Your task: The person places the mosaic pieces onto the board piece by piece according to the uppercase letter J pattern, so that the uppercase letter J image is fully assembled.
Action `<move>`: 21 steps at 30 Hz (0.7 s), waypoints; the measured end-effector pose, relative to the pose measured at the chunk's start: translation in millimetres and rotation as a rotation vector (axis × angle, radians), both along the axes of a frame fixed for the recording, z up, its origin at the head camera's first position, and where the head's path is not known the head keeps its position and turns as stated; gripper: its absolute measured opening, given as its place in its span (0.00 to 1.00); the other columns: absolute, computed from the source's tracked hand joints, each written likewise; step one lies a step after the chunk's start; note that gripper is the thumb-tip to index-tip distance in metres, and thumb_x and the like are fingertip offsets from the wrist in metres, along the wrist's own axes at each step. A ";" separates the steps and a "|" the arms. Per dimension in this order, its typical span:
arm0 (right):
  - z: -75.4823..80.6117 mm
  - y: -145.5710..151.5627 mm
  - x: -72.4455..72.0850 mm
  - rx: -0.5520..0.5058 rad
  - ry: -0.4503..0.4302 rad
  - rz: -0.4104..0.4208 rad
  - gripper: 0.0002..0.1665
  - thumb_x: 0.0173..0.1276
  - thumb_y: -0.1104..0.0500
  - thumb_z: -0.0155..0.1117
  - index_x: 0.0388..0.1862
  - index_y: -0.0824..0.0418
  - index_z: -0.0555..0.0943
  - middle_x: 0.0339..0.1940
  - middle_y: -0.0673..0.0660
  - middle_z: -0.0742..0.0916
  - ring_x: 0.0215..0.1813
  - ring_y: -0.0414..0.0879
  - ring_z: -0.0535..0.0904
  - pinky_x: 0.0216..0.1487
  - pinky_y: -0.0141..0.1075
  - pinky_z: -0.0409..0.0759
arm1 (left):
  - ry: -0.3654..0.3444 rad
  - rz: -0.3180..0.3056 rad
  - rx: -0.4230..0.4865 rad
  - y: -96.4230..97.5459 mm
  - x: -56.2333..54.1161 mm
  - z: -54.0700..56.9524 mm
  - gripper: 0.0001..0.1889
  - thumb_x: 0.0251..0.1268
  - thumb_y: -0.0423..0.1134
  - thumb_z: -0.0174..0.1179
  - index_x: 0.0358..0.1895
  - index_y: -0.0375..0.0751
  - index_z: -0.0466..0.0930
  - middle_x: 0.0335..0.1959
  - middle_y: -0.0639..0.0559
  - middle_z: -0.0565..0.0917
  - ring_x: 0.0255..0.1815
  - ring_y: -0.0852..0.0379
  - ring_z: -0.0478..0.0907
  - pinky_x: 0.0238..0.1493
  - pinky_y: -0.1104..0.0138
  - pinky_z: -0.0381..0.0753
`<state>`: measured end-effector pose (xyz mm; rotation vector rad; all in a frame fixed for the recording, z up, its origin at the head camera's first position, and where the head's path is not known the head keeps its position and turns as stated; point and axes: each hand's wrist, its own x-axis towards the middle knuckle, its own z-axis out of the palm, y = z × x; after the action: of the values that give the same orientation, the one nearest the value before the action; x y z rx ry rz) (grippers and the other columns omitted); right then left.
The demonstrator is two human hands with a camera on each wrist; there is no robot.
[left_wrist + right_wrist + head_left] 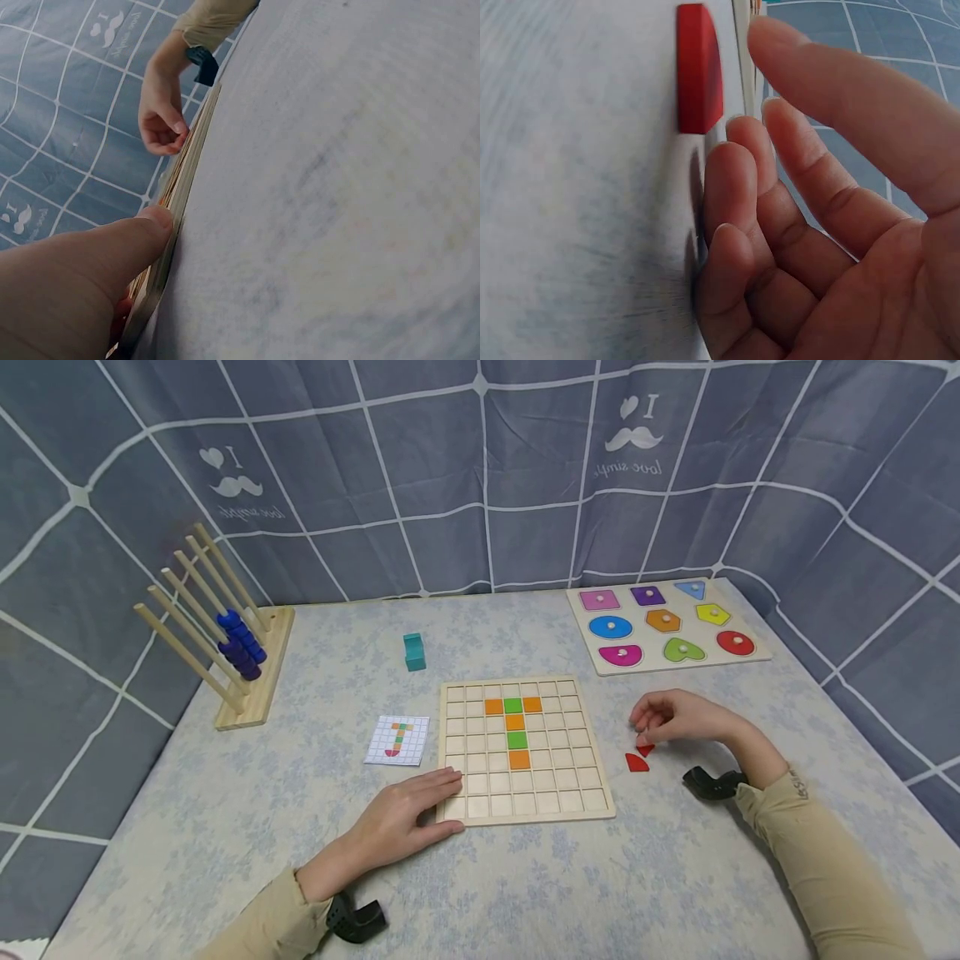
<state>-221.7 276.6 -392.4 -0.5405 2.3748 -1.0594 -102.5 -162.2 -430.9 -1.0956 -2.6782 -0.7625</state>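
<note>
OK, closest to me: L hand (408, 817) resting on the near L corner of the pale wooden grid board (555, 803), fingers nearly straight, thumb at the edge, pinching nothing, prob. just steadying. Orange squares (519, 760) and green squares (517, 740) make a T on it. R of the board, a flat red quarter-circle piece (637, 763) lies on the blue-floral tabletop (510, 893), just beside my R fingertips, on my side; a 2nd red piece (646, 750) sits partly hidden right below 'em. R hand (678, 718): fingers loosely bent, thumb apart, nothing between; can't tell if a tip touches the 2nd piece. Step, I'd say: picking up a red, since the white printed card (382, 747) L of the board shows a reddish hook the grid lacks. Next move calls for a low thumb-and-finger pinch, w/o knocking the other red. Farther back: teal notched block (414, 653), cream knobbed-shape board (652, 647), wooden peg rack (281, 643).
</note>
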 end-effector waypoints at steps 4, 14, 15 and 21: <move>-2.8 1.6 -0.9 -0.012 -0.023 0.006 0.17 0.56 0.64 0.69 0.42 0.69 0.77 0.32 0.57 0.82 0.31 0.46 0.77 0.37 0.32 0.77 | 0.048 -0.003 0.009 0.4 -0.5 -1.1 0.28 0.57 0.54 0.64 0.57 0.40 0.79 0.58 0.49 0.78 0.61 0.55 0.72 0.56 0.61 0.75; -4.6 1.2 -1.0 0.004 -0.019 0.046 0.21 0.53 0.61 0.73 0.43 0.67 0.78 0.29 0.56 0.79 0.31 0.45 0.74 0.32 0.31 0.74 | 0.030 -0.004 0.018 0.2 0.1 -0.4 0.29 0.56 0.53 0.65 0.57 0.39 0.78 0.59 0.49 0.77 0.61 0.55 0.72 0.56 0.60 0.76; -4.3 1.0 -0.6 0.007 -0.016 0.045 0.21 0.52 0.61 0.74 0.43 0.67 0.78 0.29 0.56 0.79 0.31 0.45 0.73 0.32 0.31 0.74 | 0.024 -0.005 0.016 0.2 0.2 -0.1 0.29 0.57 0.53 0.65 0.58 0.40 0.78 0.59 0.49 0.77 0.61 0.55 0.72 0.57 0.60 0.75; -3.7 0.2 0.3 0.009 -0.004 0.057 0.21 0.51 0.61 0.74 0.43 0.67 0.78 0.28 0.56 0.78 0.31 0.45 0.72 0.31 0.31 0.73 | -0.002 0.002 0.003 -0.1 0.5 0.2 0.29 0.57 0.53 0.64 0.58 0.40 0.78 0.60 0.49 0.76 0.62 0.55 0.71 0.58 0.61 0.74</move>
<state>-221.3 276.8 -396.2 -0.5986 2.3454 -1.0235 -102.0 -162.2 -430.7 -1.0917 -2.6784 -0.7675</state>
